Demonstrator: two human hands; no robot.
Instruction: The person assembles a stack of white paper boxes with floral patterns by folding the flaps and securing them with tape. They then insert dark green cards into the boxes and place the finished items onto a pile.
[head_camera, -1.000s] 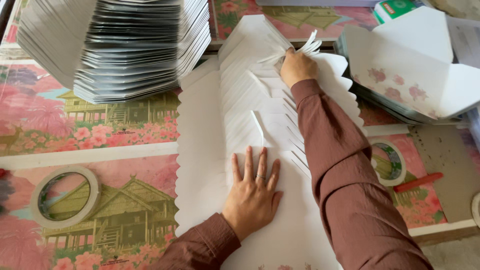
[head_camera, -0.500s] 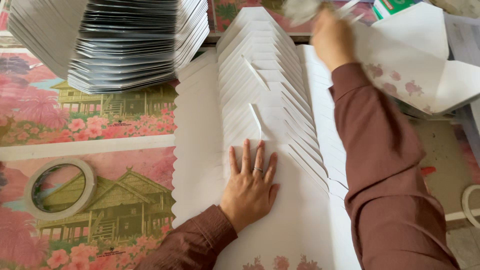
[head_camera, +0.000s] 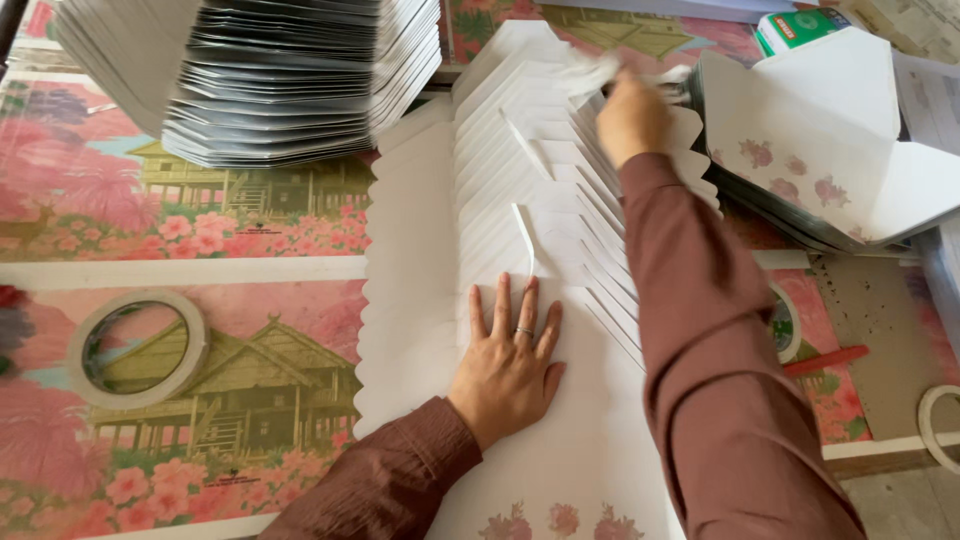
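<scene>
Head view, looking down on a table w/ flowered cloth (head_camera: 230, 250). Your left hand (head_camera: 510, 365) lies flat, fingers spread, palm down on the near end of the fanned row of white card blanks (head_camera: 520, 170), which runs away from you along the table centre. Your right hand (head_camera: 630, 110) is at the far end of that row, closed on a white piece (head_camera: 590, 72); motion blur hides the exact grip. Upper left: stack of flat grey-edged blanks (head_camera: 290, 70). Right: folded white box w/ flower print (head_camera: 820, 140). Left: tape roll (head_camera: 135, 345) on the cloth, well apart from both hands.
</scene>
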